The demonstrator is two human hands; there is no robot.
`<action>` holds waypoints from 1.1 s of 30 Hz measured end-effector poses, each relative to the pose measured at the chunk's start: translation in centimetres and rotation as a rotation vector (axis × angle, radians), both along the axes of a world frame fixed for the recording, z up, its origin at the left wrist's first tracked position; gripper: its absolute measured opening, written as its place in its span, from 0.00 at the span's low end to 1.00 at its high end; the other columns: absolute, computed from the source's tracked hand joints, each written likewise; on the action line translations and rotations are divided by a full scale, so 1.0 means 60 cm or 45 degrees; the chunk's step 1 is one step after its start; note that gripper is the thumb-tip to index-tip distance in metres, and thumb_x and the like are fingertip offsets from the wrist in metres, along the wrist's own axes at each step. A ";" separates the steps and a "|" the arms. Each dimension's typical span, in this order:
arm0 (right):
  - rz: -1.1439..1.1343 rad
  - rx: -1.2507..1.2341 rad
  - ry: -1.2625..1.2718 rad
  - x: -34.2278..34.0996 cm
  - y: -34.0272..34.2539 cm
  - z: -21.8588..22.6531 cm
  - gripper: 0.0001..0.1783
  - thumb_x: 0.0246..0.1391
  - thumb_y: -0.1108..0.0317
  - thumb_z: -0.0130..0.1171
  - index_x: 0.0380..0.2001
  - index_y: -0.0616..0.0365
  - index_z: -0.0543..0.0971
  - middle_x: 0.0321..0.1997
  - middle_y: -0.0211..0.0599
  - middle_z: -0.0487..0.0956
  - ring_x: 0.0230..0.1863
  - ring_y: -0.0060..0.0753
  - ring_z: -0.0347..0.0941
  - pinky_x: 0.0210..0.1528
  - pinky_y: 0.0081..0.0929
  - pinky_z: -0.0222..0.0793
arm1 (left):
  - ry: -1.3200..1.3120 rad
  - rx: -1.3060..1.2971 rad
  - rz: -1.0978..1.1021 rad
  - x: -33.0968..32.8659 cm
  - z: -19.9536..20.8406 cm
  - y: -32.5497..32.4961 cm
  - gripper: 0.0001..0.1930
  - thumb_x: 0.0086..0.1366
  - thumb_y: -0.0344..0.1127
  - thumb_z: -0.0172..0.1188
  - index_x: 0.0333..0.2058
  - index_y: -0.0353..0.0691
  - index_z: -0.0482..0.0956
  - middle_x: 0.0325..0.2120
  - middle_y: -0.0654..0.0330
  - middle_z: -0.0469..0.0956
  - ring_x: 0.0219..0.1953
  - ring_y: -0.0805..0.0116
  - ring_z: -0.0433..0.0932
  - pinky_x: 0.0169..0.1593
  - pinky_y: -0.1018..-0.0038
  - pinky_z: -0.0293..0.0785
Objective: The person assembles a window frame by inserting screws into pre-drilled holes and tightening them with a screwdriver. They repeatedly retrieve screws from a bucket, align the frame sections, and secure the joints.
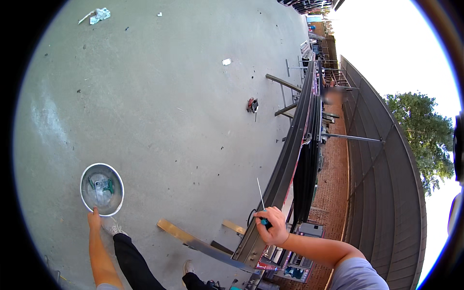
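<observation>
A round shiny metal bowl (102, 189) is being held by its near rim in the left hand (94, 218), low at the person's left side above the grey concrete floor (159, 106); small clear and green pieces are lying inside it, too small to be told apart. A slim screwdriver with a teal and black handle (262, 209) is being gripped in the clenched right hand (273, 227), its thin shaft being pointed upward beside the long grey metal rail (285, 159) that is being run away from the person across a stand. The bowl is being pinched at one edge only, so it is judged that it could be tipped and its small parts spilled across the floor if the wrist is turned or the arm swung. The screwdriver shaft is being carried close to the rail's edge, and a slip there could be caused by a hurried move, with the tip being knocked aside. One bowl and one screwdriver are being counted, and two hands. Two shoes (114, 225) are being seen below on dark trouser legs. One small red and black reel-like object (252, 105) is lying on the floor well apart from the rail, with one crumpled scrap of white wrapping (100, 15) far off near the top edge. A brick strip (333, 193) and a dark corrugated fence (386, 183) are being seen beyond the rail.
</observation>
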State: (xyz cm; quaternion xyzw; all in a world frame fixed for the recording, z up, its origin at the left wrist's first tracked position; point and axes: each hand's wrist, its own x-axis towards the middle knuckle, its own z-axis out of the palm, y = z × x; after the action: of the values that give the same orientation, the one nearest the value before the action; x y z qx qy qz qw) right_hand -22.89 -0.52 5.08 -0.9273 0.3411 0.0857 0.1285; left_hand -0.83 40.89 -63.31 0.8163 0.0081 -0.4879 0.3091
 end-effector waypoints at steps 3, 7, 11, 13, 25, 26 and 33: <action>-0.017 0.033 0.062 -0.001 0.004 -0.016 0.12 0.46 0.80 0.63 0.36 0.58 0.80 0.22 0.36 0.73 0.22 0.41 0.67 0.29 0.37 0.58 | -0.032 -0.149 0.086 -0.015 -0.089 0.000 0.32 0.74 0.55 0.53 0.34 0.20 0.81 0.28 0.38 0.83 0.33 0.47 0.83 0.42 0.53 0.72; 0.017 0.069 0.105 -0.008 0.000 -0.019 0.13 0.45 0.81 0.62 0.37 0.58 0.80 0.21 0.34 0.72 0.20 0.39 0.64 0.27 0.36 0.56 | 0.071 0.052 -0.034 -0.033 -0.202 0.055 0.35 0.73 0.59 0.53 0.33 0.21 0.80 0.27 0.40 0.81 0.32 0.49 0.79 0.42 0.55 0.72; 0.014 0.094 0.164 -0.009 -0.002 -0.024 0.13 0.45 0.82 0.60 0.37 0.59 0.80 0.21 0.32 0.72 0.19 0.36 0.63 0.27 0.34 0.55 | 0.038 0.179 0.055 -0.051 -0.274 0.083 0.38 0.71 0.64 0.55 0.31 0.22 0.78 0.26 0.43 0.79 0.31 0.54 0.76 0.41 0.58 0.72; 0.013 0.096 0.172 -0.012 -0.004 -0.026 0.13 0.46 0.82 0.60 0.37 0.59 0.80 0.21 0.32 0.73 0.19 0.36 0.64 0.27 0.34 0.56 | 0.012 0.180 0.096 -0.049 -0.293 0.095 0.40 0.70 0.67 0.55 0.31 0.23 0.78 0.26 0.45 0.78 0.31 0.57 0.75 0.41 0.58 0.71; 0.069 0.074 0.109 -0.007 -0.003 -0.030 0.11 0.48 0.79 0.61 0.37 0.58 0.80 0.22 0.35 0.75 0.21 0.40 0.70 0.29 0.36 0.62 | 0.260 -0.024 0.214 -0.077 -0.122 0.143 0.28 0.73 0.53 0.61 0.22 0.35 0.71 0.15 0.62 0.68 0.18 0.69 0.67 0.22 0.64 0.64; 0.047 0.057 0.103 -0.010 0.004 -0.030 0.11 0.47 0.77 0.61 0.37 0.57 0.81 0.23 0.35 0.76 0.22 0.41 0.71 0.30 0.36 0.64 | 0.362 -0.066 0.266 -0.088 -0.071 0.122 0.25 0.73 0.50 0.61 0.22 0.37 0.71 0.13 0.63 0.68 0.13 0.70 0.66 0.17 0.66 0.61; -0.029 -0.014 0.014 -0.024 0.015 -0.036 0.11 0.48 0.71 0.63 0.38 0.51 0.81 0.25 0.35 0.79 0.27 0.46 0.75 0.33 0.40 0.71 | 0.508 -0.145 0.197 -0.092 0.299 0.065 0.20 0.72 0.42 0.62 0.24 0.37 0.73 0.14 0.58 0.75 0.13 0.70 0.72 0.17 0.71 0.64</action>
State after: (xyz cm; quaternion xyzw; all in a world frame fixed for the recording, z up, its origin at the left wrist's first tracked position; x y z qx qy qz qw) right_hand -24.30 0.36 2.91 -0.9236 0.3526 0.0877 0.1225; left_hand -6.37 44.77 -45.40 0.6817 0.1043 -0.6143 0.3836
